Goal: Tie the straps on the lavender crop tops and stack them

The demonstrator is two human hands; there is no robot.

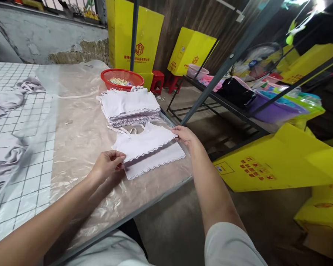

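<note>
A white scallop-edged garment lies on the plastic-covered table, on top of another white piece of the same kind. My left hand pinches its near-left corner. My right hand pinches its right corner near the table edge. Just beyond lies a neat stack of folded white garments.
A red mesh basket stands behind the stack. Loose grey-white garments lie on the gridded left part of the table. Yellow cartons stand on the floor to the right, beside a dark rack with coloured tubs and a fan.
</note>
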